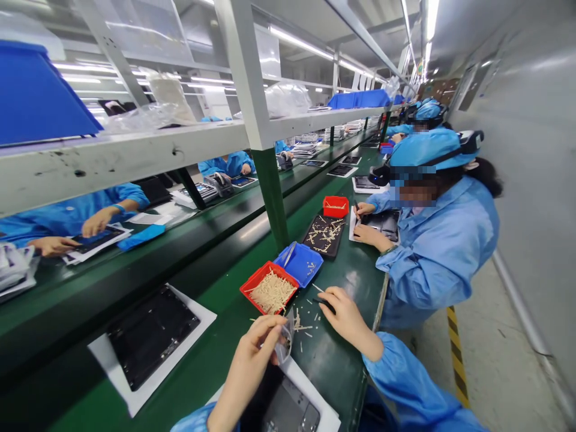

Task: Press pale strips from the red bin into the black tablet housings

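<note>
Head view: the left hand pinches a clear plastic bag; the right hand grips a small black tool, with a red tray of wooden sticks just ahead.

Wearer's clothing: light-blue work smock of thin, creased fabric. Right sleeve is loose and full, narrowing at the cuff, and runs beyond the outer edge of the desk. Left sleeve shows only as a short blue strip at the desk's near side. Left hand and right hand are bare.
</note>
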`<state>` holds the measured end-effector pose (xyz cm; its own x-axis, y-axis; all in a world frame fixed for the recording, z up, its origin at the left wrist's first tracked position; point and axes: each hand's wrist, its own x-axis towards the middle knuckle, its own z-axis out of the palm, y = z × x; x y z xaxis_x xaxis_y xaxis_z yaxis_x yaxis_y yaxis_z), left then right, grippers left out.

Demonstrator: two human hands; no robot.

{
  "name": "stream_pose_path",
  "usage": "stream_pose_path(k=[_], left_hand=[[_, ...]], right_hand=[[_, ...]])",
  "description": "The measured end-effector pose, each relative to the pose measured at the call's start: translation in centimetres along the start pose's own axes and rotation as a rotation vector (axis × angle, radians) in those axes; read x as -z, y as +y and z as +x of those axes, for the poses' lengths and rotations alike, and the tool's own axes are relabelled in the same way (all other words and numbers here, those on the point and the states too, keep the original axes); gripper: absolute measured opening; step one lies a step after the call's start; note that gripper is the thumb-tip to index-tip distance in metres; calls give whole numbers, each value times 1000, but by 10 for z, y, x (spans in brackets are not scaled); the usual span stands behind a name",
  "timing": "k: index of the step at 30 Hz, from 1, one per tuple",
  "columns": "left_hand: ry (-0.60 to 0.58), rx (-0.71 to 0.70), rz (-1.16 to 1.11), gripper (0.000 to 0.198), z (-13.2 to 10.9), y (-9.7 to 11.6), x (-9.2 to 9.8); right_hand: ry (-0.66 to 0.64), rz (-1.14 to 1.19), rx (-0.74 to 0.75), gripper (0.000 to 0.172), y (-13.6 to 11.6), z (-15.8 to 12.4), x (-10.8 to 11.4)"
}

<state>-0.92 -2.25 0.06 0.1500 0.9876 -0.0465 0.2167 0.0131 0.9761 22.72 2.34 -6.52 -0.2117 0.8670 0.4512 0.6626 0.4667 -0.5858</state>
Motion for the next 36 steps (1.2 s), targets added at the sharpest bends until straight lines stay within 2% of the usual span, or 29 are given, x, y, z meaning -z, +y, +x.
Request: stream_pose_path(k=[2,4,5,6,10,15,20,23,25,27,29,30,31,33,35,36], left_hand=[[62,-16,9,35,1,0,-5],[129,-77,75,32,2,0,-10],[151,-117,120,29,2,0,-13],[168,-157,170,27,3,1,-15],[259,-289,365,21,2,6,-20],[287,-387,550,19,-1,10,-22],[270,-444,652,22,-5,16,-29],[227,-508,666,28,-8,24,-24],[273,-524,639,31,-8,28,-12],[404,-448,550,39,-4,28,2],[495,-266,342,52,1,26,16],[467,-154,199,56,3,24,20],[389,-52,51,58,5,21,23],[164,83,-169,54,6,17,24],[12,100,-201,49,6,14,21],[-10,84,-165,49,5,12,20]], right_hand=[[40,166,58,17,-27,-5,9],[-14,210,243,17,-56,-9,18],[-47,164,342,18,-68,-11,22],[-71,73,376,19,-79,-11,25],[-145,-246,321,20,-102,-3,28],[-199,-333,289,23,-107,8,27],[-258,-215,257,23,-106,16,18],[-230,4,181,26,-100,22,12],[-174,212,111,27,-94,24,10],[-126,416,25,27,-87,25,6],[-134,615,-60,27,-80,24,0],[-158,715,-94,28,-76,23,-3],[-189,814,-118,30,-74,22,-8],[-239,972,-137,36,-70,21,-15],[-251,1019,-122,40,-67,20,-18],[-245,991,-103,40,-67,20,-19]])
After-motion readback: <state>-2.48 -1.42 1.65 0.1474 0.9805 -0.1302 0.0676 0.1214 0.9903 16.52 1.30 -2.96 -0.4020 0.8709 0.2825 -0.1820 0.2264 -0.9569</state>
